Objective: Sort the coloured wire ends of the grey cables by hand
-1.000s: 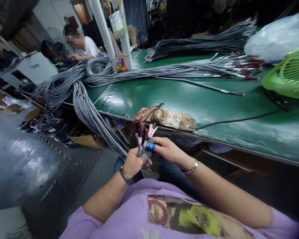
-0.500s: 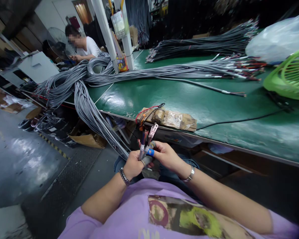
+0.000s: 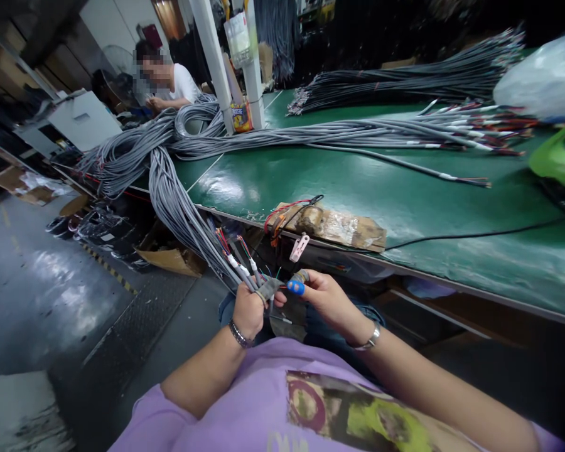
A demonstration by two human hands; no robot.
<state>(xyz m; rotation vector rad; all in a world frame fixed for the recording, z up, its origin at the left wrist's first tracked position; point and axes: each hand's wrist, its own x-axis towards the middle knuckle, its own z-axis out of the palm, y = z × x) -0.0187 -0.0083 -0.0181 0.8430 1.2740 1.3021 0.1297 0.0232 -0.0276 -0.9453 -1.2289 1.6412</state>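
Note:
My left hand (image 3: 248, 312) is closed around several grey cables (image 3: 239, 269) in front of my lap. Their stripped ends, with white bands and thin coloured wires, fan out above the fist. A grey wrap covers one of its fingers. To its right, my right hand (image 3: 328, 300), with blue tape on the thumb, pinches the thin wires (image 3: 283, 286) at one cable's end. The fingertips partly hide those wires. Just above the right hand, a pink clip (image 3: 300, 248) hangs at the table edge, below a taped wooden board (image 3: 343, 228) with red and black leads.
A long bundle of grey cables (image 3: 311, 135) lies across the green table (image 3: 263, 182) and droops over its edge. Behind are a darker cable bundle (image 3: 405, 88), a plastic bag (image 3: 546, 78) and a green basket (image 3: 558, 157). A co-worker (image 3: 181, 85) sits at the far left.
My hands have come away from the pink clip, down and apart. The cable ends, earlier bunched by the clip, now spread to the left above my left hand. The view has shifted slightly.

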